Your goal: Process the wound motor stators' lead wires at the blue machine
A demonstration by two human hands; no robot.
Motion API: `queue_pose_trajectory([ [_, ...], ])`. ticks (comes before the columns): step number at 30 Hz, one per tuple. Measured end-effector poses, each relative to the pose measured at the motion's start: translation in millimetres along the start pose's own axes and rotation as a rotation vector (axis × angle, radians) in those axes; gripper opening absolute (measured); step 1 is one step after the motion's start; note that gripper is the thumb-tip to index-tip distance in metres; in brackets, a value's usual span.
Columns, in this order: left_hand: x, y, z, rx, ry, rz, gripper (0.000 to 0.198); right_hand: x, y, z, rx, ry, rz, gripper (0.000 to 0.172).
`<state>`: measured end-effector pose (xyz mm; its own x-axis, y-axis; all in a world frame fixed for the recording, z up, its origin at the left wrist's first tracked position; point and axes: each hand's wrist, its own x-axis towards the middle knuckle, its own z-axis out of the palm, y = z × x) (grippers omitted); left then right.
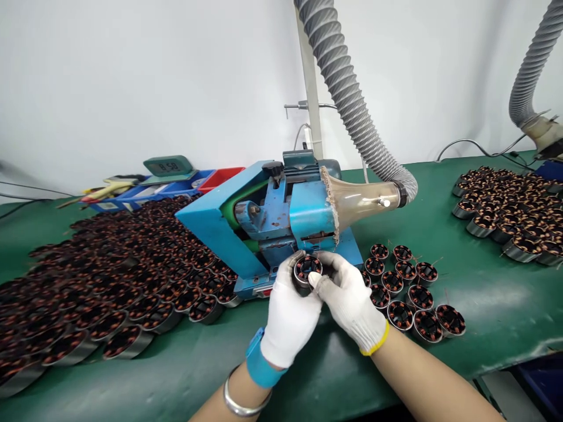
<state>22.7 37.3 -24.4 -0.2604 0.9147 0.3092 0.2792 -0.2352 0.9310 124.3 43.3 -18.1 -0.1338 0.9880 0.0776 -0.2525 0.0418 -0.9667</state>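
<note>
Both of my hands wear white knit gloves and meet in front of a blue motor-driven machine point(312, 208). Between them is a motor stator point(302, 286), a metal ring with copper windings and a black inside, its open face turned up toward me. My left hand point(292, 319) wraps round its left side. On its right, my right hand point(347, 296) has its thumb at the rim, with fingers closed behind it. The stator is just below the machine's slotted front; whether it touches the machine, I cannot tell.
Many stators point(132, 287) crowd the table's left side. Several more point(400, 316) stand right of my hands, and another group point(514, 211) lies far right. A grey hose point(352, 99) joins the machine's clear funnel point(363, 202). Blue bins point(145, 196) and a red bin point(217, 179) stand behind.
</note>
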Motion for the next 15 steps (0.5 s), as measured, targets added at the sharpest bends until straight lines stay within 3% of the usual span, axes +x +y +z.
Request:
queue_pose_trajectory([
  [6, 16.7, 18.6, -0.6, 0.030, 0.058, -0.104, 0.042, 16.8, -6.1, 1.3, 0.019, 0.016, -0.029, 0.035],
  [15, 25.2, 26.4, 4.5, 0.230, 0.121, -0.011, 0.032, 23.1, -9.3, -0.1, 0.087, 0.038, -0.029, 0.034],
])
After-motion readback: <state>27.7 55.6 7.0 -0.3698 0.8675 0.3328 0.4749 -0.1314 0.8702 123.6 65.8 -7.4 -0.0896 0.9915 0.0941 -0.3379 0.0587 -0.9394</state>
